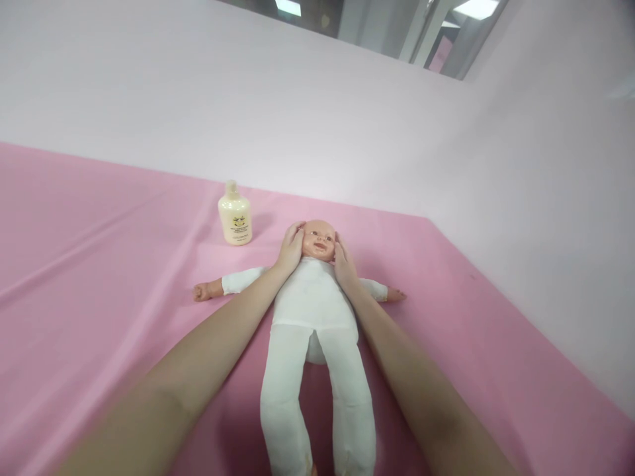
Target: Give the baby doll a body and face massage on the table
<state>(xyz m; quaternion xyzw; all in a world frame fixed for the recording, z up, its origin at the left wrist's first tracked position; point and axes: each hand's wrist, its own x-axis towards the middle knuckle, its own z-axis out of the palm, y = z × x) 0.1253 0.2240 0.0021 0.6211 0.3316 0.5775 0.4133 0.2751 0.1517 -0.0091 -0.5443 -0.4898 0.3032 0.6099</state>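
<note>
Left hand: bare [292,248], fingers straight and together, laid along one side of the doll's head, not clenched.
Right hand: bare [344,262], same on the other side, fingers extended against the head.
Doll: white cloth body [315,294], on its back, face up, head between both hands; legs point toward the person, feet cut off or nearly so at bottom edge.
Doll arms: spread wide, each crossed by one of the person's forearms.
Bottle: cream-coloured [235,228], upright, dark print on front, beyond the left hand and off to its left, near but not touching; contents can't be told.
Surface: pink cloth [446,297], a few creases at left, under doll and bottle.
Room: plain white wall [297,125] behind and at right; window [377,33] above, bright light panels [477,8] showing in it.
</note>
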